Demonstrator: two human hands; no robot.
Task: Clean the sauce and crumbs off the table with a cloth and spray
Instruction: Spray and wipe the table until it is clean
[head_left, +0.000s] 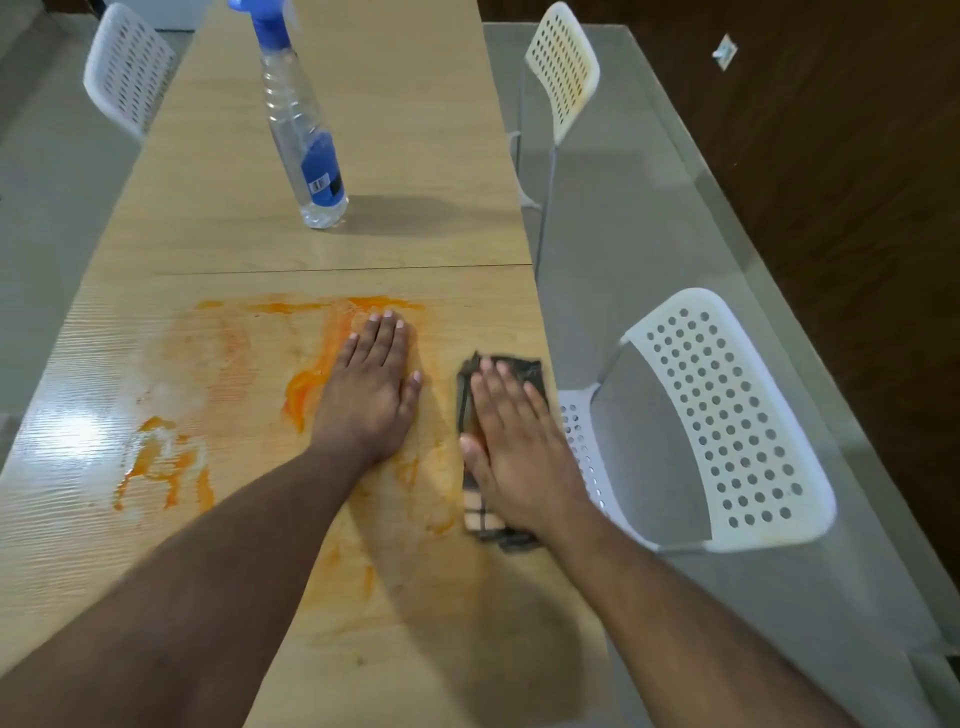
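Right hand (511, 441) lies flat, fingers straight and together, palm pressing the dark checked cloth (498, 525) onto the bench (415, 156); no curl round it, so our grip here is a flat press, not a pinch. Cloth sits at the bench's right edge, just right of the sauce (306, 389), folded small, edges showing above the fingertips and below the wrist. Left hand (371, 395) is also flat and open, holds nothing, palm down on the bench right in the smeared patch, touching the sauce's right part.

Sauce is orange, spread thin over a wide patch, with thicker streaks at its far edge, its middle and its near-left part. Wet sheen left of it. Crumbs too small for us to tell. Spray bottle (306, 135) stands upright well beyond the sauce, past the bench seam, untouched by either hand.

Step in hand, as we judge it: wiping. Still a lot left, most of the patch is uncleaned. To do it well we keep the palm pressure even over the whole cloth, sweep from the right edge leftward through the sauce in overlapping passes, and pull inward so nothing goes off onto the white chair (727, 415) right of the sauce. Lift the left hand clear first or it drags sauce about. Refold to a clean face once loaded; thick streaks likely need more spray
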